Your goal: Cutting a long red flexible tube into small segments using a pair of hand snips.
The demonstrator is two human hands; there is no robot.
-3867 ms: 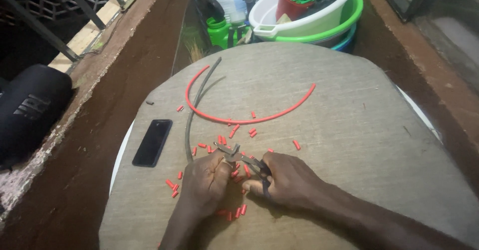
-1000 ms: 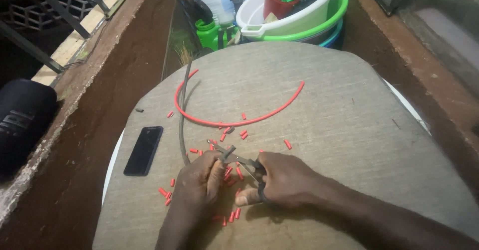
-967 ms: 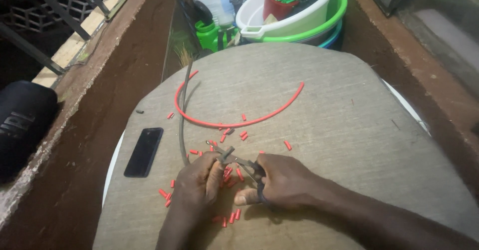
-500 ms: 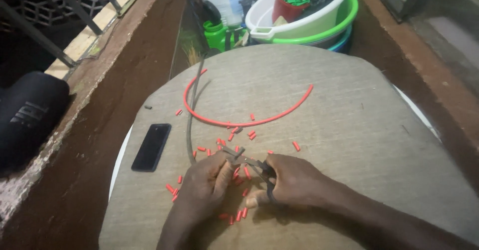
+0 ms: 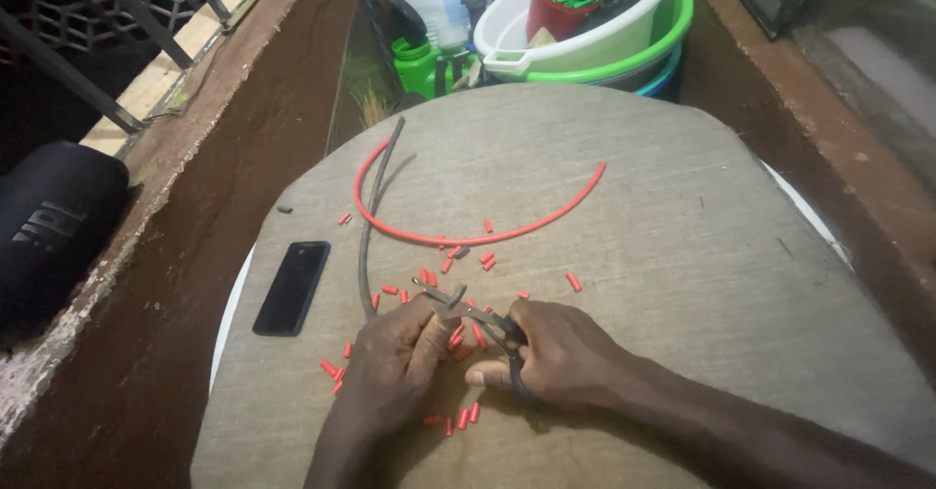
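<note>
Scissors [image 5: 468, 315] - one, right hand [image 5: 561, 357] | left hand [image 5: 395, 362] - red wire [image 5: 468, 237], one

- The left hand [image 5: 390, 357] and the right hand [image 5: 556, 352] rest side by side on the near middle of the desk [image 5: 702, 255], with the scissors [image 5: 468, 313] between them.
- Cut tube pieces [image 5: 453, 419] lie scattered around and just beyond both hands.
- A long curved tube [image 5: 487, 235] lies behind the hands, mid-desk.
- A cable [image 5: 370, 216] runs from the left hand toward the far edge, crossing the tube's left end.
- The phone [image 5: 292, 286] lies left of the cable, near the desk's left edge.
- Stacked basins [image 5: 585, 36] stand beyond the far edge; a cup [image 5: 561, 1] sits in the top one.
- A speaker [image 5: 49, 226] lies on the ledge, far left.
</note>
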